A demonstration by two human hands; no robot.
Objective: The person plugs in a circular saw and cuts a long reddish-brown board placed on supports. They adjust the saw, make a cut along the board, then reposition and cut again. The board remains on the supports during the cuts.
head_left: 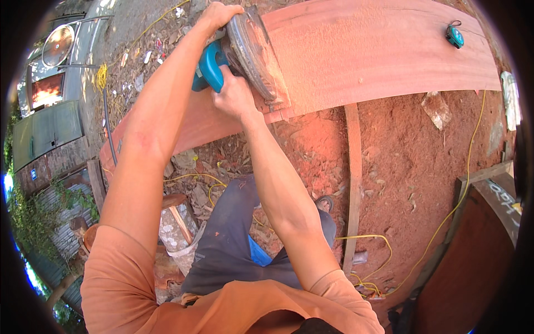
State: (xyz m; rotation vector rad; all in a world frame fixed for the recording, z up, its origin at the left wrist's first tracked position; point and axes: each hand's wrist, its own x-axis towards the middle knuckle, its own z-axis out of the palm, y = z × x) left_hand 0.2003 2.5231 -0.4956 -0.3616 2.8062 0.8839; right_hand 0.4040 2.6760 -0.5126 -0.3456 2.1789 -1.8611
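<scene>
A teal-and-grey circular saw (210, 65) rests on a long, wide reddish wooden board (367, 61). My right hand (236, 96) is wrapped round the saw's teal rear handle. My left hand (219, 15) grips the far, upper part of the saw, where its fingers are partly hidden. The saw's metal guard and base (253, 53) lie across the board, dusted with pale sawdust. Much of the blade is out of sight. Fine sawdust covers the board to the right of the saw. A teal tape measure (454, 36) lies near the board's right end.
Below the board a narrow timber (353, 178) crosses the reddish soil. A yellow cord (470, 161) runs along the ground at right, beside a dark wooden panel (473, 245). A black cable (107, 119) hangs at left. A fan (58, 45) stands further left.
</scene>
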